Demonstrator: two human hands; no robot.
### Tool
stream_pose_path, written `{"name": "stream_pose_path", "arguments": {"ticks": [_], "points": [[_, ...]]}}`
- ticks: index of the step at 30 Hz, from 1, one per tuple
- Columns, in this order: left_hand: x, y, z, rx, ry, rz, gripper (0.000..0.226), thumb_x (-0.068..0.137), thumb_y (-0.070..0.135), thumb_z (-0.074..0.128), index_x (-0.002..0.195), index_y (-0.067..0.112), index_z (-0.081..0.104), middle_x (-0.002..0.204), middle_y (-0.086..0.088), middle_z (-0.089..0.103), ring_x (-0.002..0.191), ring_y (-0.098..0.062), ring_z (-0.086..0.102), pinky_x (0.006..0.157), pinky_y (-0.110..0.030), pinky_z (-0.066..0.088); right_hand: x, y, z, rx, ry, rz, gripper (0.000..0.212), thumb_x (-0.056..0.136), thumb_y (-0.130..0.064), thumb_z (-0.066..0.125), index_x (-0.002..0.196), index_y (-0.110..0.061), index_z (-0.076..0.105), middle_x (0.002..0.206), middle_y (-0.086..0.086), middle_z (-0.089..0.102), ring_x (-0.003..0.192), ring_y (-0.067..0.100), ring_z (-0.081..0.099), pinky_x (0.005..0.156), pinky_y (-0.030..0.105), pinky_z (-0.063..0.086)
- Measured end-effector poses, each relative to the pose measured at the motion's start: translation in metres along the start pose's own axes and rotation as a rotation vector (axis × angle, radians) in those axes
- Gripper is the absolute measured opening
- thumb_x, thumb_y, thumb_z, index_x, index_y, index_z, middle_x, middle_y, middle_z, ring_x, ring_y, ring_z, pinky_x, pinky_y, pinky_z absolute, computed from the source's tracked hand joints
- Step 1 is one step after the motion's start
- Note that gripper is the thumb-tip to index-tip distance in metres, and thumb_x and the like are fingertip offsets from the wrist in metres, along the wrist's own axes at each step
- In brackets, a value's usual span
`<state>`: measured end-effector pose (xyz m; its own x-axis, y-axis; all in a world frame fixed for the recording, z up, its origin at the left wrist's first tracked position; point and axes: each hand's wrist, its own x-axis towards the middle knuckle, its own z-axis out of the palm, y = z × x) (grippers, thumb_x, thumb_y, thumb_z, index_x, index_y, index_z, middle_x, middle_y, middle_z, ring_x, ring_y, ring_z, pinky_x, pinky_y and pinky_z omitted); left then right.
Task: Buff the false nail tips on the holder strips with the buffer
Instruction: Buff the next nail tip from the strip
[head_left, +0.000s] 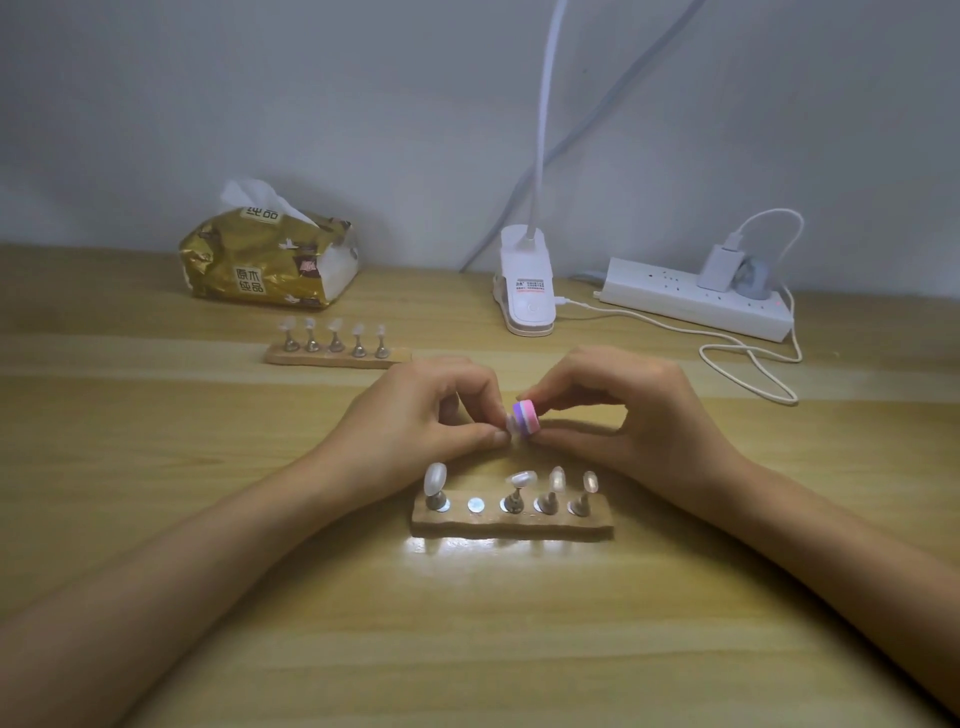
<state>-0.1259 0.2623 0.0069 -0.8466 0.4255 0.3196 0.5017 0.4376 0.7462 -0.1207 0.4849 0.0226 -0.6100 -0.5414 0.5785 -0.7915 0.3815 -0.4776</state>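
Note:
A wooden holder strip (511, 525) lies near me with several false nail tips (435, 478) on metal pegs; its second magnet spot (475, 504) is bare. My left hand (415, 415) pinches a small nail tip (511, 426) just behind that strip. My right hand (613, 410) pinches a pink and purple buffer block (525, 417), whose face touches the held tip. A second holder strip (337, 356) with several tips on pegs sits farther back on the left.
A gold tissue pack (270, 260) stands at the back left. A white clip lamp (524, 280) and a white power strip (696, 299) with a charger and a looping cable (748, 364) lie at the back right. The surface is a wooden table (156, 467).

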Motion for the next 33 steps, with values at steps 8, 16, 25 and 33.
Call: {"name": "stream_pose_path", "arguments": {"ticks": [8, 16, 25, 33], "points": [[-0.0002, -0.0002, 0.0005, 0.000, 0.008, -0.011, 0.010, 0.070, 0.037, 0.073, 0.072, 0.029, 0.068, 0.076, 0.014, 0.061, 0.063, -0.007, 0.048, 0.065, -0.036, 0.043, -0.0006, -0.0011, 0.0022, 0.015, 0.032, -0.014, 0.014, 0.083, -0.010, 0.080, 0.093, -0.002, 0.073, 0.091, 0.000, 0.073, 0.085, 0.014, 0.071, 0.081, 0.030, 0.060], [0.0009, -0.0006, -0.0002, 0.010, 0.008, -0.016, 0.007, 0.071, 0.037, 0.073, 0.074, 0.033, 0.067, 0.079, 0.015, 0.062, 0.065, -0.007, 0.050, 0.069, -0.042, 0.048, 0.0001, 0.0013, 0.0043, -0.005, 0.047, -0.059, 0.015, 0.083, -0.010, 0.079, 0.093, 0.000, 0.074, 0.091, 0.000, 0.073, 0.085, 0.013, 0.069, 0.080, 0.027, 0.059], [-0.0001, 0.0009, 0.0008, -0.003, 0.013, -0.016, 0.010, 0.070, 0.038, 0.072, 0.074, 0.031, 0.066, 0.077, 0.014, 0.061, 0.065, -0.006, 0.049, 0.067, -0.037, 0.044, 0.0019, 0.0014, 0.0019, -0.019, 0.023, -0.034, 0.015, 0.084, -0.011, 0.077, 0.096, -0.002, 0.076, 0.090, 0.003, 0.071, 0.084, 0.012, 0.068, 0.080, 0.024, 0.057], [-0.0015, 0.0010, 0.0003, 0.005, 0.019, -0.024, 0.011, 0.070, 0.039, 0.072, 0.073, 0.030, 0.067, 0.079, 0.015, 0.062, 0.065, -0.006, 0.051, 0.069, -0.042, 0.047, 0.0007, 0.0045, 0.0005, 0.004, 0.002, -0.014, 0.016, 0.083, -0.007, 0.078, 0.097, 0.000, 0.077, 0.092, 0.007, 0.071, 0.085, 0.015, 0.070, 0.080, 0.035, 0.059]]}}
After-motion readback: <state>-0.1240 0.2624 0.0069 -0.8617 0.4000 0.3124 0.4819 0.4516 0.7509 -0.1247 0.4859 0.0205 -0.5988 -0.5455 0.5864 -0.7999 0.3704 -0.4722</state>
